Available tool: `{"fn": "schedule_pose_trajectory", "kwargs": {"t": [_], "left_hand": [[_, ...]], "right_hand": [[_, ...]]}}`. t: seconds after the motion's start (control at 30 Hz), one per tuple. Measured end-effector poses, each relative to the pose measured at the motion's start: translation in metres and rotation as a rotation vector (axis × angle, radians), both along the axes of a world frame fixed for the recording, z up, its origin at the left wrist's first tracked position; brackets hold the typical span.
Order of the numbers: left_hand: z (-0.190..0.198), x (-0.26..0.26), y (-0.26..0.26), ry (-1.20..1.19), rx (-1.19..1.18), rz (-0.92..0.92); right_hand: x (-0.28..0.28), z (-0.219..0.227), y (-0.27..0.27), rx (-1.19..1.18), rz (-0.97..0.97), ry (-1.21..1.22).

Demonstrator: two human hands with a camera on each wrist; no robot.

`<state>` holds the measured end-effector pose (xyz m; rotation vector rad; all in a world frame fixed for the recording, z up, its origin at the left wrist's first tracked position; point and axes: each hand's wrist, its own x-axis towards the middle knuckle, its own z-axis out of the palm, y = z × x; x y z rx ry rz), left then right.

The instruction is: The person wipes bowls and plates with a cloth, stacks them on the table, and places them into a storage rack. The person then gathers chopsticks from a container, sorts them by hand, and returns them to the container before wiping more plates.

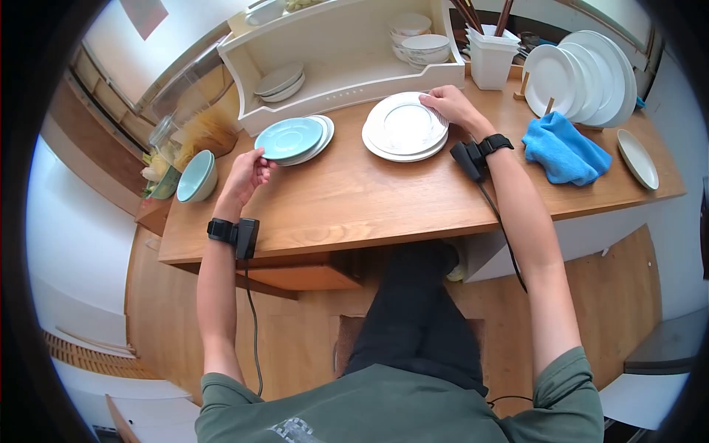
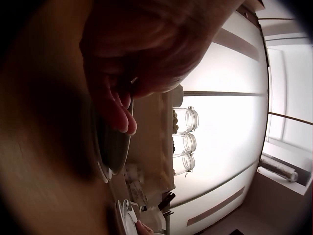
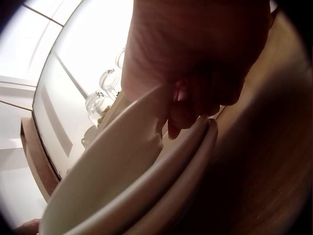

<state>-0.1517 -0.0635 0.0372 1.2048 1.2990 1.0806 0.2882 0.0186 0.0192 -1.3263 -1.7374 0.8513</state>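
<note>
In the head view the left hand pinches the near left rim of a light teal plate, which lies over white plates. The left wrist view shows that hand with thumb and fingers at the rim of the dark-looking plate. The right hand pinches the back right rim of the top white plate of a second stack. From the right wrist view, this plate is tilted up off two plates below, the fingers of the right hand at its edge.
A white shelf with bowls and small plates stands behind. Teal bowls are at the left. At the right are a white utensil holder, racked white plates, a blue cloth and an oval dish near the table edge.
</note>
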Motion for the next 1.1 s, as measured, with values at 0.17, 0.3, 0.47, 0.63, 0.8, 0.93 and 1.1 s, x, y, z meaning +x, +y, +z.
{"fn": "schedule_pose_trajectory", "kwargs": {"t": [0.17, 0.3, 0.47, 0.63, 0.8, 0.93, 1.1], "left_hand": [[-0.003, 0.002, 0.004, 0.042, -0.040, -0.019], [-0.006, 0.002, 0.008, 0.191, -0.059, 0.000], [0.005, 0.008, 0.000, 0.423, -0.095, 0.014], [0.025, 0.056, -0.032, 0.410, -0.073, -0.210], [0.024, 0.130, -0.035, 0.290, -0.145, -0.427], [0.006, 0.173, -0.008, 0.143, -0.195, -0.462], [-0.002, 0.193, 0.020, 0.106, -0.191, -0.448]], "right_hand": [[0.001, 0.000, -0.004, 0.160, -0.049, -0.150], [0.002, -0.005, -0.002, 0.143, -0.021, -0.160], [0.002, -0.005, -0.004, 0.141, 0.034, -0.252], [0.005, 0.006, -0.012, 0.031, -0.011, -0.341], [-0.004, 0.020, -0.030, -0.085, -0.043, -0.363], [-0.004, 0.008, -0.015, -0.011, 0.007, -0.416], [-0.005, 0.004, -0.011, -0.037, -0.054, -0.354]]}}
